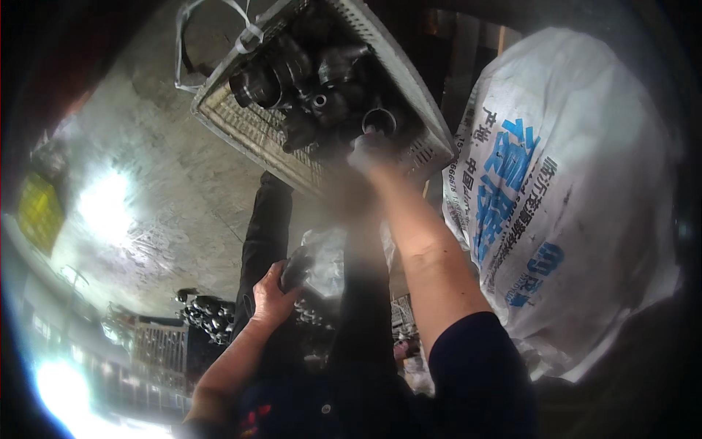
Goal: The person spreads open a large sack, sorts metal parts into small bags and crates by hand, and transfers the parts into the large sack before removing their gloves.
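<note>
A grey perforated plastic crate [256,132] sits ahead of me, filled with several black pipe fittings [292,80]. My right hand [369,150] reaches into the crate's near corner and closes on a black fitting [380,121]; motion blur hides the fingers. My left hand [272,296] is low near my lap, gripping a dark fitting [296,267] that sticks out above the thumb. My legs in dark trousers [267,219] stretch toward the crate.
A large white woven sack [585,183] with blue print bulges on the right, close to my right arm. The concrete floor [146,183] lies to the left. Another pile of black fittings [208,314] and a crate sit at lower left.
</note>
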A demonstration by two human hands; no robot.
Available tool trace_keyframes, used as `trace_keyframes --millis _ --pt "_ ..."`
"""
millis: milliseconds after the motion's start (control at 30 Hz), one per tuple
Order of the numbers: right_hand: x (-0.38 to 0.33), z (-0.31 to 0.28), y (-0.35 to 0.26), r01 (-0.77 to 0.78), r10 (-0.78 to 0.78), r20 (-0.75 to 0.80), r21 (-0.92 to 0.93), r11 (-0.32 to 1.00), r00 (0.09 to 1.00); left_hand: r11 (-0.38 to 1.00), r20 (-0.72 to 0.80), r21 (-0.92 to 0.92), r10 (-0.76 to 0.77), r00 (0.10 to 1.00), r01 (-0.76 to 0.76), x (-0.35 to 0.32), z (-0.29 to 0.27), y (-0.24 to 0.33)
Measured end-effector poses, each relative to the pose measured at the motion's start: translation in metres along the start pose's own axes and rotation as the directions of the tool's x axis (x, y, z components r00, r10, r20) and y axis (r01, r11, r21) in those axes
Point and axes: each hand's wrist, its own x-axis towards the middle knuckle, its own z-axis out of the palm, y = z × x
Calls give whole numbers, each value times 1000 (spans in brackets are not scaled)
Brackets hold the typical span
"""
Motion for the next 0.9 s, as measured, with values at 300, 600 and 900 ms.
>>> trace_keyframes --millis 300,600,900 --pt "-174 -108 68 233 -360 7 751 618 933 997 -53 -63 38 998 -42 2 25 16" --pt "-467 -292 219 610 137 -650 753 245 748 974 -90 9 226 970 -226 22 47 -9" --pt "-509 -267 432 -7 107 -819 125 992 564 985 -95 7 170 981 -170 8 55 14"
